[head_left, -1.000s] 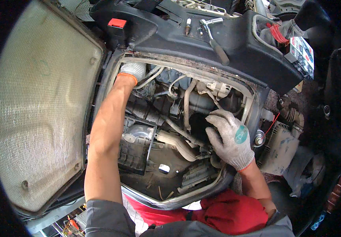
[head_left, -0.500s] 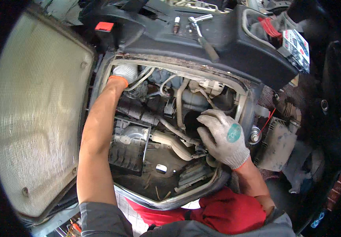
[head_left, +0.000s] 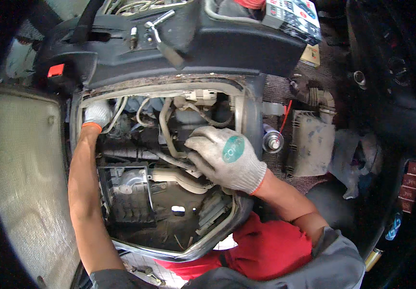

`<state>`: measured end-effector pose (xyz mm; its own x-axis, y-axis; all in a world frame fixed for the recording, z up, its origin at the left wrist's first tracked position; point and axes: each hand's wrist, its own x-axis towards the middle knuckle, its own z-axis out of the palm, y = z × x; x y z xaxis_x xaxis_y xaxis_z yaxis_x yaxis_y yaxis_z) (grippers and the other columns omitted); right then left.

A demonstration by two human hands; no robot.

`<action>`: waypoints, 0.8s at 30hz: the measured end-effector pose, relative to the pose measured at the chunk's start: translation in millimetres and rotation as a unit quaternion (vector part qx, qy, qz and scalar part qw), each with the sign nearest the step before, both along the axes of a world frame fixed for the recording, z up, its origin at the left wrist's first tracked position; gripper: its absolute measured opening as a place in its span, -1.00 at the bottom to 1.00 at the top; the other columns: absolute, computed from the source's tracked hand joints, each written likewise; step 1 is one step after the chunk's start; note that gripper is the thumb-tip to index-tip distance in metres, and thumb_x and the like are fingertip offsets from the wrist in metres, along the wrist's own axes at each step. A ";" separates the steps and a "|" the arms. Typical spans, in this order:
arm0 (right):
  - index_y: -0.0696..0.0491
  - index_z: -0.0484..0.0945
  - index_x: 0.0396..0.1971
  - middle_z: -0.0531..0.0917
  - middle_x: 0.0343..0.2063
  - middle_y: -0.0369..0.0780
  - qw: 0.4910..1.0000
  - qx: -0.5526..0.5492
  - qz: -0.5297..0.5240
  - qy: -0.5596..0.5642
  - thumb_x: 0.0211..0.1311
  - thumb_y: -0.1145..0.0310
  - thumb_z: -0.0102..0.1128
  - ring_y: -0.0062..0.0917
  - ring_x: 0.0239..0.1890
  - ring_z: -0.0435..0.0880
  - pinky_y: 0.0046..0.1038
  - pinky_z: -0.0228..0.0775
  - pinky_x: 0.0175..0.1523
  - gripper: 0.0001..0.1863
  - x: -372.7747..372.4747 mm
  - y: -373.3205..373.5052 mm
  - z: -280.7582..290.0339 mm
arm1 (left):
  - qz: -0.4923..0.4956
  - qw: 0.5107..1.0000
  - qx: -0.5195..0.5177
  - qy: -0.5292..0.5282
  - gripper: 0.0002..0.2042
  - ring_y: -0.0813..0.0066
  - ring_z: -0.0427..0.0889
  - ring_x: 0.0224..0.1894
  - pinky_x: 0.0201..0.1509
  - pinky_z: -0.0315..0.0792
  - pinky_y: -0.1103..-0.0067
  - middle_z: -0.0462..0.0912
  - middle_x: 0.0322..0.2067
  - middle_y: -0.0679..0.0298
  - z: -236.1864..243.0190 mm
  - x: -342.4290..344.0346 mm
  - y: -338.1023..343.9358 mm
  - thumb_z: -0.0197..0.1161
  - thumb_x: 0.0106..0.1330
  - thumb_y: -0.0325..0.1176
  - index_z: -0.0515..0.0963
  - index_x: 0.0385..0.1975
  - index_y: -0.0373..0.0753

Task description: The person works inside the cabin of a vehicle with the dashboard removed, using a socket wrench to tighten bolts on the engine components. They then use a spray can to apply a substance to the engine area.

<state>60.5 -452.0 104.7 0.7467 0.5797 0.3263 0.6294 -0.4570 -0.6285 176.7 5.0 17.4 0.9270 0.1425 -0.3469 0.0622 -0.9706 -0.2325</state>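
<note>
Both my hands wear pale knit gloves with orange cuffs, inside an open engine bay (head_left: 135,241) framed by a worn rim. My left hand (head_left: 98,114) reaches into the far left corner, beside a pale hose (head_left: 117,115); its fingers are hidden. Over the right half of the bay is my right hand (head_left: 224,156), its thumb and fingers apart and nothing visible between them. A grey upright hose (head_left: 166,126) runs just left of its fingertips. Below lies a beige duct (head_left: 179,178), right of an open black air filter housing (head_left: 126,192).
On the black console beyond lie a ratchet (head_left: 162,41) and a spark plug (head_left: 133,38). A printed box (head_left: 292,19) stands at its right. Right of the bay are a spray can (head_left: 273,140) and a dusty filter cover (head_left: 311,144). A ribbed panel (head_left: 25,183) rises at left.
The view has swung right, so the bay and console sit further left in the picture. My right hand stays over the bay, its fingers still apart; my left hand remains in the far left corner.
</note>
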 end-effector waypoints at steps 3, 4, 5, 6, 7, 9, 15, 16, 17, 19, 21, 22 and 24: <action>0.03 0.69 0.00 0.72 -0.04 -0.10 1.000 0.009 0.018 0.013 0.29 0.33 0.44 -0.16 -0.10 0.78 -0.19 0.65 -0.03 -0.70 0.0 4.6 3.3 | -0.124 0.976 0.022 -0.176 -0.72 -0.22 0.73 0.01 0.12 0.59 0.07 0.77 -0.08 -0.17 -19.3 -16.8 40.0 0.24 0.34 -0.24 0.76 -0.14 -0.28; 0.03 0.69 0.00 0.72 -0.05 -0.10 1.000 0.011 0.019 0.018 0.28 0.34 0.44 -0.16 -0.11 0.78 -0.19 0.65 -0.04 -0.70 1.2 5.8 2.2 | -0.105 0.985 0.018 -0.134 -0.72 -0.21 0.74 0.00 0.10 0.60 0.07 0.78 -0.09 -0.16 -21.1 -14.9 45.8 0.24 0.35 -0.23 0.76 -0.16 -0.27; 0.03 0.69 0.00 0.72 -0.05 -0.09 1.000 0.008 0.016 0.021 0.28 0.35 0.44 -0.15 -0.11 0.78 -0.19 0.65 -0.04 -0.69 0.9 6.1 6.0 | -0.088 0.992 0.009 -0.095 -0.73 -0.21 0.74 -0.01 0.08 0.60 0.06 0.78 -0.10 -0.16 -19.5 -7.4 41.4 0.23 0.35 -0.23 0.76 -0.18 -0.26; 0.03 0.69 -0.01 0.72 -0.05 -0.09 1.000 0.015 0.006 0.017 0.27 0.36 0.45 -0.15 -0.12 0.78 -0.18 0.64 -0.04 -0.70 0.4 6.0 9.1 | -0.074 0.994 0.000 -0.084 -0.72 -0.22 0.75 -0.03 0.06 0.61 0.05 0.78 -0.12 -0.16 -20.6 -4.7 36.9 0.22 0.36 -0.21 0.77 -0.18 -0.25; 0.03 0.69 -0.01 0.72 -0.05 -0.09 1.000 0.015 0.004 0.014 0.27 0.36 0.45 -0.15 -0.12 0.78 -0.18 0.64 -0.04 -0.70 -0.1 6.2 9.8 | -0.059 0.996 -0.008 -0.072 -0.71 -0.22 0.75 -0.05 0.04 0.61 0.04 0.78 -0.13 -0.16 -19.9 -3.4 33.8 0.21 0.37 -0.19 0.77 -0.19 -0.25; 0.03 0.69 -0.02 0.72 -0.06 -0.09 1.000 0.014 0.004 0.007 0.27 0.36 0.45 -0.15 -0.12 0.78 -0.18 0.64 -0.03 -0.71 -0.7 6.6 10.6 | -0.066 0.994 0.004 -0.084 -0.66 -0.23 0.76 -0.07 0.02 0.61 0.04 0.78 -0.14 -0.16 -18.0 -6.1 35.1 0.18 0.42 -0.12 0.77 -0.16 -0.23; 0.03 0.69 -0.02 0.73 -0.04 -0.09 1.000 0.009 0.004 0.011 0.26 0.37 0.47 -0.14 -0.10 0.78 -0.17 0.63 -0.01 -0.70 0.8 5.6 6.9 | 0.030 1.000 -0.003 -0.003 -0.57 -0.19 0.74 0.11 0.23 0.59 0.08 0.76 0.06 -0.17 10.7 -1.0 -1.5 0.24 0.41 -0.07 0.75 0.08 -0.23; 0.04 0.69 -0.03 0.73 -0.04 -0.09 1.000 0.012 0.007 0.010 0.25 0.37 0.47 -0.14 -0.10 0.77 -0.17 0.63 -0.01 -0.70 0.9 6.5 7.3 | 0.015 1.000 0.008 -0.004 -0.58 -0.18 0.74 0.13 0.23 0.60 0.08 0.75 0.09 -0.16 9.5 -1.0 3.1 0.24 0.40 -0.10 0.74 0.10 -0.23; 0.04 0.68 -0.01 0.73 -0.03 -0.08 1.000 0.003 0.010 0.016 0.25 0.37 0.48 -0.13 -0.08 0.77 -0.16 0.62 0.00 -0.68 -0.4 7.5 7.9 | 0.015 1.000 0.017 -0.005 -0.59 -0.17 0.73 0.15 0.26 0.59 0.08 0.73 0.12 -0.15 8.0 -2.9 2.9 0.25 0.40 -0.14 0.74 0.11 -0.22; 0.05 0.68 0.01 0.72 -0.03 -0.08 0.999 -0.017 0.023 0.024 0.25 0.35 0.48 -0.13 -0.06 0.77 -0.15 0.62 0.03 -0.65 -1.3 10.2 11.9 | -0.040 0.997 0.014 -0.058 -0.63 -0.21 0.74 0.08 0.21 0.59 0.07 0.76 0.00 -0.20 3.0 -12.2 16.0 0.24 0.36 -0.23 0.71 0.03 -0.32; 0.04 0.66 0.07 0.71 0.00 -0.07 0.999 -0.021 0.035 0.014 0.26 0.34 0.48 -0.12 -0.04 0.76 -0.15 0.62 0.05 -0.61 3.4 11.4 11.5 | -0.029 0.999 0.033 0.023 -0.58 -0.23 0.66 0.21 0.34 0.50 0.09 0.72 0.11 -0.22 5.4 -2.9 5.8 0.22 0.33 -0.29 0.68 0.13 -0.35; 0.04 0.65 0.10 0.71 0.01 -0.06 0.999 -0.019 0.044 0.007 0.26 0.33 0.47 -0.12 -0.02 0.76 -0.14 0.62 0.07 -0.59 4.4 15.9 14.5 | -0.028 0.998 0.049 0.010 -0.54 -0.20 0.59 0.32 0.45 0.41 0.10 0.66 0.22 -0.21 -1.4 -5.4 10.1 0.22 0.35 -0.28 0.66 0.21 -0.34; 0.03 0.63 0.15 0.69 0.04 -0.06 0.997 -0.017 0.075 -0.031 0.28 0.31 0.47 -0.12 -0.01 0.75 -0.14 0.63 0.08 -0.55 12.2 32.7 21.5 | 0.019 0.999 0.038 0.015 -0.46 -0.14 0.44 0.49 0.62 0.23 0.14 0.55 0.37 -0.19 -9.6 -3.9 12.3 0.22 0.36 -0.28 0.60 0.33 -0.34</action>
